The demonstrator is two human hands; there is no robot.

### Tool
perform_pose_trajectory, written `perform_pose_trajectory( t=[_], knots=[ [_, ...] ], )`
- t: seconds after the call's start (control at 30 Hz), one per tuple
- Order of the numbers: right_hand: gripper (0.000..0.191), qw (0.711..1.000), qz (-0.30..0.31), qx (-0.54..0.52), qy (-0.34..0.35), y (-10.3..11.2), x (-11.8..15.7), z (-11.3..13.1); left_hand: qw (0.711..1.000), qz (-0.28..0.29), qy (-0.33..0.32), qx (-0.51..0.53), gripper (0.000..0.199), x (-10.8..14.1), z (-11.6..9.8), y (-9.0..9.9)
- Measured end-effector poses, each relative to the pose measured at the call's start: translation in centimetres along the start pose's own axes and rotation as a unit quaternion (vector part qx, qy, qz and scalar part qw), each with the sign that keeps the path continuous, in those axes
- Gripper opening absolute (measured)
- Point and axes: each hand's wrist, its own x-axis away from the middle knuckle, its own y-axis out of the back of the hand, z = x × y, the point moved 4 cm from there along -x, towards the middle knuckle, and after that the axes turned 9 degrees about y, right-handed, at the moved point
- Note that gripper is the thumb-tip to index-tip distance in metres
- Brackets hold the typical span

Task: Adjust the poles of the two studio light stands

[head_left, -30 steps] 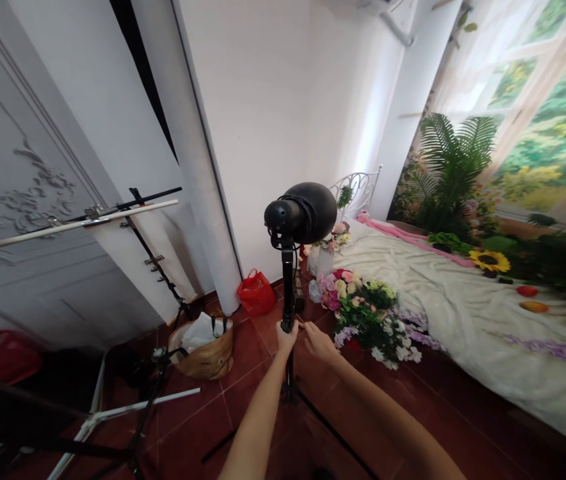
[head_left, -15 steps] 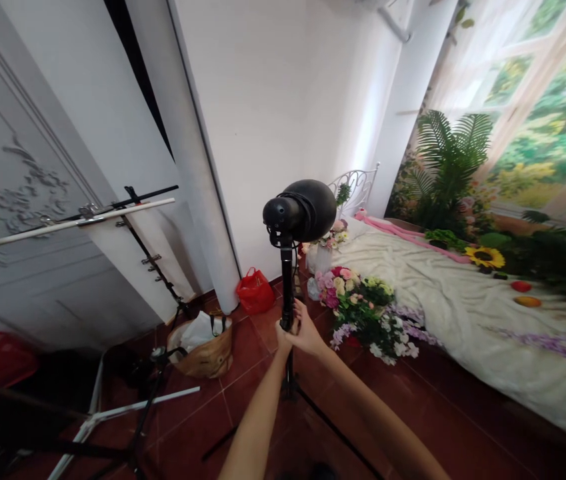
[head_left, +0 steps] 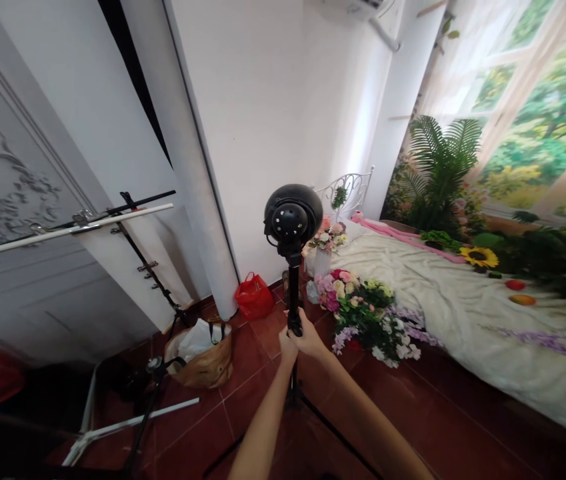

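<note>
Directly ahead of me stands a black light stand (head_left: 293,287), its tripod legs spread on the floor. On its top sits a black studio lamp (head_left: 293,217) with a round reflector; the rear housing faces me. My left hand (head_left: 287,343) is closed around the pole just below a clamp knob. Wrapped round the same spot from the other side, my right hand (head_left: 309,335) is closed too, and the two hands touch. The fingers are partly hidden behind the pole and each other.
On the right are artificial flowers (head_left: 363,307) beside a bed with a cream cover (head_left: 413,287). A red bag (head_left: 254,297) and a woven bag (head_left: 207,363) stand on the tiled floor. Left is a backdrop stand (head_left: 147,267) with a white crossbar (head_left: 113,217) and floor legs.
The lamp has swung round, so its rear housing now faces me rather than pointing left. Both hands stay on the pole, slightly lower in view.
</note>
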Motion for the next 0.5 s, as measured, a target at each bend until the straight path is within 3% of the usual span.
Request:
perform_pose_trajectory(
  t=[0.1, 0.3, 0.5],
  knots=[
    [0.049, 1.000, -0.021, -0.015, -0.017, 0.3, 0.4, -1.5, 1.000, 0.018, 0.012, -0.004, 0.021, -0.2, 0.8, 0.0],
    [0.027, 0.996, -0.091, -0.004, -0.020, -1.0, 0.8, -4.1, 0.999, 0.024, -0.009, -0.028, 0.030, -0.7, 1.9, 0.4],
    [0.032, 0.982, -0.179, 0.030, -0.055, -2.1, 0.7, -3.3, 0.993, 0.036, -0.022, -0.108, 0.044, -1.1, 3.2, 0.8]
  ],
)
